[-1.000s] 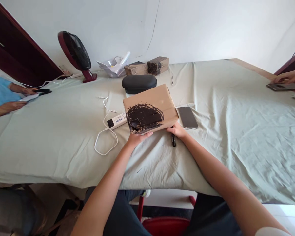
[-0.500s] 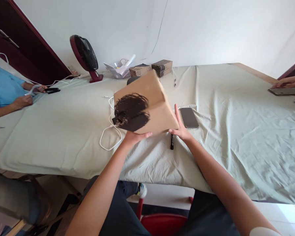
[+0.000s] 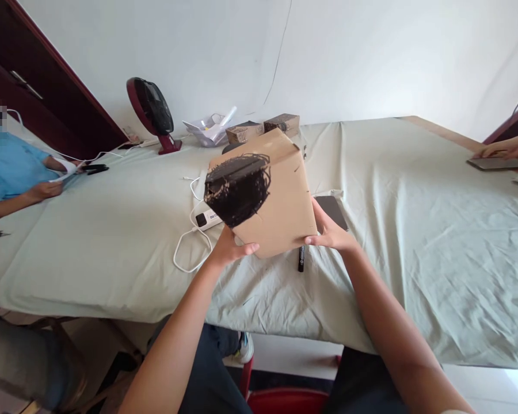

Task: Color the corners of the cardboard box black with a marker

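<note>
A brown cardboard box point(image 3: 280, 201) with a large black scribbled patch on one face is lifted off the table and tilted. My left hand point(image 3: 229, 248) grips its lower left corner from beneath. My right hand point(image 3: 330, 230) presses against its right side, fingers partly spread along the cardboard. A black marker point(image 3: 301, 259) lies on the cloth just under the box, between my hands. A dark phone point(image 3: 334, 210) lies behind my right hand, partly hidden by it.
A pale green cloth point(image 3: 414, 230) covers the table. A white power bank point(image 3: 208, 218) with a looped white cable lies left of the box. A red fan point(image 3: 151, 112), small boxes point(image 3: 263, 127) and a plastic tray stand at the back. Other people sit at the left point(image 3: 12, 172) and far right point(image 3: 507, 148).
The box went from resting flat on the table to being raised and turned in both hands, so the scribbled face now points up and left. The marker stayed put.
</note>
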The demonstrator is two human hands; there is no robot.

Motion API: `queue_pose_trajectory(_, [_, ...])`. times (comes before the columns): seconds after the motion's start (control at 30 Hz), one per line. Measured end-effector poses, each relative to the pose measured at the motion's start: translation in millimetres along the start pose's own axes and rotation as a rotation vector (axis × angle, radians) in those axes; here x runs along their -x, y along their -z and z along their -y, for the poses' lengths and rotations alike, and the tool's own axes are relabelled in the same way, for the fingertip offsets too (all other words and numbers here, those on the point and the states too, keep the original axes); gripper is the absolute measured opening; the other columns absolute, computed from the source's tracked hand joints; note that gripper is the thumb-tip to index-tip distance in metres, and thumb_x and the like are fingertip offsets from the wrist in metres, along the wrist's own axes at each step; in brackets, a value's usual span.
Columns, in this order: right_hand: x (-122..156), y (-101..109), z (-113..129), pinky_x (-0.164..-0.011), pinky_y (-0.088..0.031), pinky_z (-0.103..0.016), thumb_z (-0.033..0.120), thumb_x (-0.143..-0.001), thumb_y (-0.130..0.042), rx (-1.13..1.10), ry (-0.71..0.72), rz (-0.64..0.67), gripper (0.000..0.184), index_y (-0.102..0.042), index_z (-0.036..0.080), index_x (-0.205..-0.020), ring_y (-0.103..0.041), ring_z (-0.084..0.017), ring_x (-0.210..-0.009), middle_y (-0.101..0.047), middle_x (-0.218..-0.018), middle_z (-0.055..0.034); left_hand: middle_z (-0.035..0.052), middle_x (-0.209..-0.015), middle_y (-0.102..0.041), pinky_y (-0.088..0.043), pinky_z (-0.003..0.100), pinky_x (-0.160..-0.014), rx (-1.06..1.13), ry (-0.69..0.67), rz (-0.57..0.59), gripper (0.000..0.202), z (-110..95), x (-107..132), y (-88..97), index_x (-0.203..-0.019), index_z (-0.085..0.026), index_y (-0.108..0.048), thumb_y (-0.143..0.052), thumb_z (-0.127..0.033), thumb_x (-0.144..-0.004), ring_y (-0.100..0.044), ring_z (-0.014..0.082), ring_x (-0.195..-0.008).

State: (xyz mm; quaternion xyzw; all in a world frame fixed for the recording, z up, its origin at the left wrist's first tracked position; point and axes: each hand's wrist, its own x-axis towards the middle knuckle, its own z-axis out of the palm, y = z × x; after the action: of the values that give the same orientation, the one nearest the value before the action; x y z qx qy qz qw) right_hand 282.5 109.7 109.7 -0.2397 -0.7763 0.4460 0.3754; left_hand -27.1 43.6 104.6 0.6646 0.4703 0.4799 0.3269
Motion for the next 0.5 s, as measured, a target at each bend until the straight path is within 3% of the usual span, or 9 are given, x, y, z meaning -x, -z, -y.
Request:
queue_pose_trajectory(0.13, [2.5,0.6,8.0,-0.119,-0.049,-0.054,0.091,-0.08,-0.062,0.02,-0.08,-0.054,0.12,-0.014,0.032,-0.173,-0.053,-0.039,-0.148,-0.033,-0.175,-0.0135,0.019,-0.139,-0.066,-0.056,0.052,-0.11,0.138,0.076,0.02,0.097,6.8,-1.7,-2.0,-0.147,-0.02,-0.053,-0.089,-0.06,-0.067,-0.065,0.0384,-0.131])
queue_pose_trajectory(0.23, [4.6,1.3,9.7,-0.097,-0.06,-0.051,0.086,-0.097,-0.033,0.226,-0.376,-0.191,0.092,-0.036,0.025,-0.166,-0.071,-0.035,-0.117,-0.065,-0.145,-0.0173,0.0169,-0.152,-0.054,-0.061,0.046,-0.102,0.116,0.063,-0.067,0.117,9.4,-5.7,-2.0,-0.163,-0.028,-0.034,-0.09,-0.056,-0.064,-0.058,0.0372,-0.137])
queue_pose_trajectory(0.3, [4.5,-3.6,8.1,-0.089,-0.059,-0.051,0.077,-0.1,-0.039,0.532,-0.649,-0.208,0.077,-0.059,0.018,-0.146,-0.074,-0.037,-0.104,-0.075,-0.118,-0.0187,0.0148,-0.156,-0.047,-0.063,0.041,-0.096,0.074,0.061,-0.137,0.128,12.1,-8.4,-2.4,-0.168,-0.034,-0.023,-0.092,-0.05,-0.063,-0.055,0.035,-0.139])
queue_pose_trajectory(0.37, [2.8,-13.6,4.1,-0.085,-0.058,-0.051,0.069,-0.095,-0.057,0.814,-0.854,-0.102,0.061,-0.072,0.015,-0.119,-0.074,-0.041,-0.102,-0.076,-0.107,-0.0219,0.0132,-0.155,-0.045,-0.064,0.036,-0.092,0.048,0.07,-0.189,0.133,16.0,-10.5,-3.9,-0.17,-0.038,-0.017,-0.094,-0.045,-0.062,-0.056,0.032,-0.136])
queue_pose_trajectory(0.43, [0.2,-25.3,-1.6,-0.081,-0.057,-0.048,0.059,-0.092,-0.066,0.935,-0.931,0.024,0.046,-0.075,0.015,-0.103,-0.074,-0.043,-0.103,-0.076,-0.107,-0.024,0.0123,-0.151,-0.046,-0.064,0.033,-0.088,0.051,0.077,-0.212,0.136,20.5,-11.9,-6.2,-0.171,-0.04,-0.015,-0.094,-0.044,-0.061,-0.058,0.0295,-0.131])
queue_pose_trajectory(0.5, [-2.5,-33.8,-7.5,-0.078,-0.056,-0.044,0.047,-0.093,-0.065,0.944,-0.918,0.076,0.032,-0.075,0.016,-0.098,-0.074,-0.042,-0.104,-0.076,-0.107,-0.0229,0.0116,-0.148,-0.047,-0.064,0.031,-0.086,0.062,0.071,-0.217,0.135,24.7,-12.5,-8.6,-0.171,-0.041,-0.014,-0.093,-0.043,-0.062,-0.058,0.028,-0.128])
